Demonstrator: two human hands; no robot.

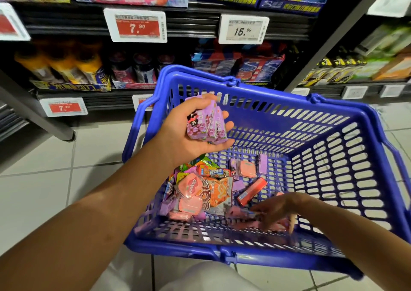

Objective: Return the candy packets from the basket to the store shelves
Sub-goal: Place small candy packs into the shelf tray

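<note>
Clearly mid-sort: the left hand grips a stack of purple candy packets above the blue basket, while the blurred right hand reaches among loose packets inside, its grasp unclear. Next, presumably, the purple ones go to the matching shelf.

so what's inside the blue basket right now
Loose candy packets lie in the blue basket: pink tins, an orange packet, a red box, purple packets. The right hand reaches in, blurred, covering some. The left hand holds purple packets above.
</note>
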